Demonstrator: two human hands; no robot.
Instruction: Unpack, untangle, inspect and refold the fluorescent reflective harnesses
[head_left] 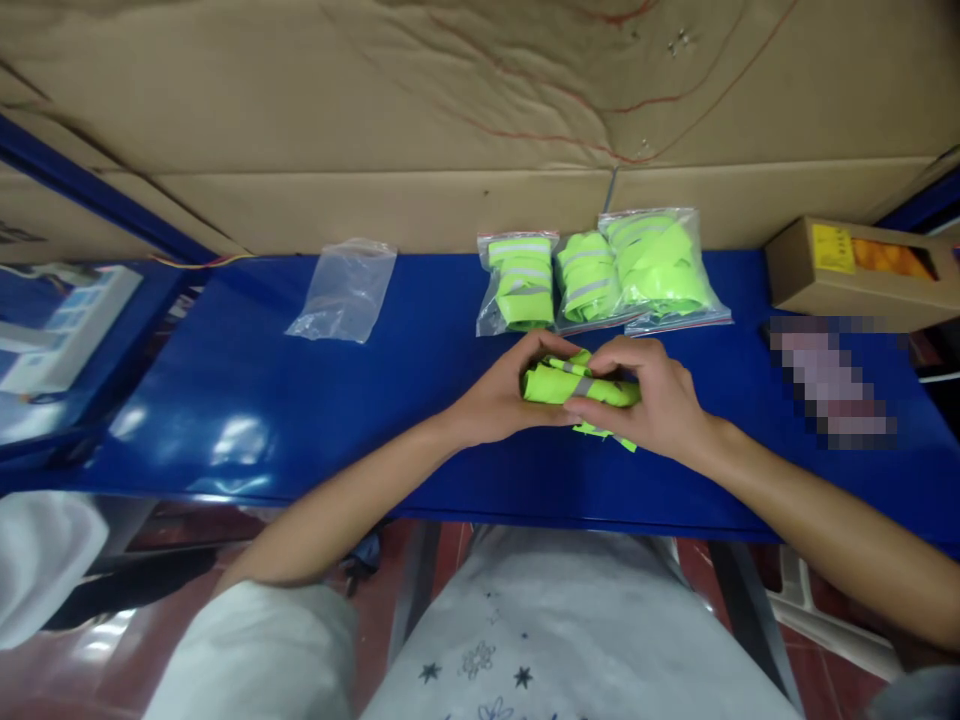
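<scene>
A neon-green vest with grey reflective stripes (574,383), rolled into a tight bundle, lies on the blue table (300,400) between both my hands. My left hand (501,395) curls round its left end with fingers closed. My right hand (651,398) presses over its right side, fingers wrapped on the fabric. A loose edge of the vest pokes out under my right hand.
Three clear zip bags, each with a folded green vest (525,280) (589,280) (664,265), lie just behind my hands. An empty clear bag (343,290) lies at the left. A cardboard box (847,272) stands at the right. Cardboard sheets (450,120) back the table.
</scene>
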